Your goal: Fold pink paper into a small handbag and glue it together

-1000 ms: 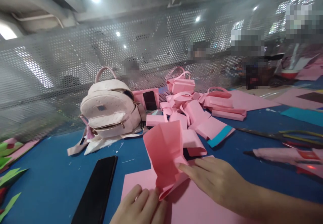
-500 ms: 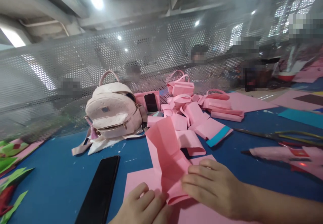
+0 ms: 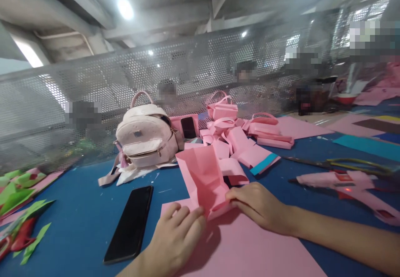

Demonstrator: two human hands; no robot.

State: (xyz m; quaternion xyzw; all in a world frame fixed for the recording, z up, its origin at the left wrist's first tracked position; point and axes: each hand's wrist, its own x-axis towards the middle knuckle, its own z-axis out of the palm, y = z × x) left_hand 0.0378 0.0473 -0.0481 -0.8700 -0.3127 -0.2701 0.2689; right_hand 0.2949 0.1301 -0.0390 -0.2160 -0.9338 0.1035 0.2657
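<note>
A folded pink paper box (image 3: 204, 173), open toward me, has a tall creased back flap and stands tilted over a flat pink sheet (image 3: 250, 248). My left hand (image 3: 179, 233) pinches its near left corner between curled fingers. On the opposite side, my right hand (image 3: 261, 206) grips the near right edge, thumb and fingers pressed together. Just behind the box lie several folded pink paper pieces (image 3: 234, 170), one with a blue strip (image 3: 265, 164).
A black phone (image 3: 129, 225) lies left of my hands. Behind stand a pale backpack (image 3: 145, 137) and small pink paper bags (image 3: 222, 111). A pink glue gun (image 3: 340, 183) and yellow-handled scissors (image 3: 356, 164) lie right; red-handled scissors (image 3: 21, 237) and green scraps left. A perforated metal screen (image 3: 193, 60) crosses behind.
Both hands have lifted the paper box's near edge slightly away from me. The right hand now grips its edge rather than lying over its side. The view has shifted a little.
</note>
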